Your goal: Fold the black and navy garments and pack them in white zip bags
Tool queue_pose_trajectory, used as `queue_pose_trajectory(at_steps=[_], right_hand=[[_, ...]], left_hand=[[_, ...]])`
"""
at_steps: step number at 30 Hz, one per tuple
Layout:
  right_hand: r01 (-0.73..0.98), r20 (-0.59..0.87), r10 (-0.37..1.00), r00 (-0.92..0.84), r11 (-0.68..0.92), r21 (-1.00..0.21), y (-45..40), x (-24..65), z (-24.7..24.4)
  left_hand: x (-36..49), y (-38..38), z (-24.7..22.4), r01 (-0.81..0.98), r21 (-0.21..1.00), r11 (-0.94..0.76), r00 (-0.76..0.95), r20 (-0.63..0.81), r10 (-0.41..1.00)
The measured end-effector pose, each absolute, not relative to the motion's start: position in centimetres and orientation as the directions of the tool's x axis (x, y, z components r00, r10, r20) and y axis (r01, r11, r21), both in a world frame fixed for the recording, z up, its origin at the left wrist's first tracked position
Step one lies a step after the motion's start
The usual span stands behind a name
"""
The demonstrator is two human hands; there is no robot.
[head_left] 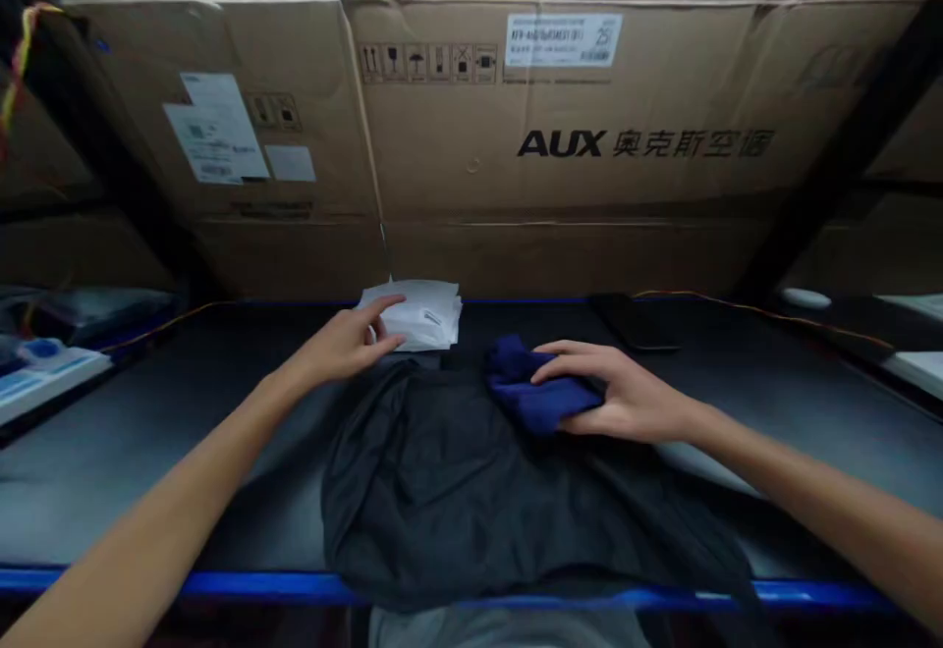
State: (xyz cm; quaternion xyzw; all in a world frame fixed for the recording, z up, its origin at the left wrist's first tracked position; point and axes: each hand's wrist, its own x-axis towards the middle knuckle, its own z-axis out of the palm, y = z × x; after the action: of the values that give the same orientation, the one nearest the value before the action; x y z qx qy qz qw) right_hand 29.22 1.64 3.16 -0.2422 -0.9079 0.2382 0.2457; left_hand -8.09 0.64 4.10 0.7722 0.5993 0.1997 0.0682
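Under the right hand [623, 393], navy cloth [526, 388]

A folded cloth [534, 388] lies on a spread garment [457, 501], right of a flat stack [423, 319].

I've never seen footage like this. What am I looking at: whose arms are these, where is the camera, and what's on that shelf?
There's no machine here. These are a person's own bare arms, filmed by a camera worn on their head, looking forward and down. The left hand touches a stack of white sheets, and the right hand lies on a navy cloth. A dark garment is spread on the dark shelf, with a cardboard box behind.
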Motion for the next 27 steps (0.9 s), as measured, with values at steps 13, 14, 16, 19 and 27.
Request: queue_pose_trajectory(at_steps=[13,14,16,19,27], right_hand=[[-0.123,-0.362,0.625,-0.692,-0.596,-0.794,-2.2,26.9,4.3],[-0.125,-0.346,0.605,-0.717,-0.600,-0.790,-2.3,27.0,4.2],[-0.119,-0.312,0.578,-0.754,-0.588,-0.800,-2.2,27.3,4.1],[-0.067,-0.286,0.579,-0.764,-0.511,-0.857,-2.0,27.7,3.6],[-0.051,-0.004,0.820,-0.573,-0.041,-0.998,-1.9,27.2,3.1]], left_hand=[[-0.1,-4.2,4.2,0.294,0.844,-0.448,0.445,0.294,0.846],[0.3,-4.3,3.9,0.216,0.905,-0.366,0.455,0.239,0.858],[1.0,-4.4,3.6,0.102,0.975,-0.197,0.425,0.136,0.895],[1.9,-4.6,3.5,-0.024,1.000,0.004,0.351,0.005,0.936],[2.7,-5.1,4.3,-0.065,0.970,0.232,0.351,-0.196,0.916]])
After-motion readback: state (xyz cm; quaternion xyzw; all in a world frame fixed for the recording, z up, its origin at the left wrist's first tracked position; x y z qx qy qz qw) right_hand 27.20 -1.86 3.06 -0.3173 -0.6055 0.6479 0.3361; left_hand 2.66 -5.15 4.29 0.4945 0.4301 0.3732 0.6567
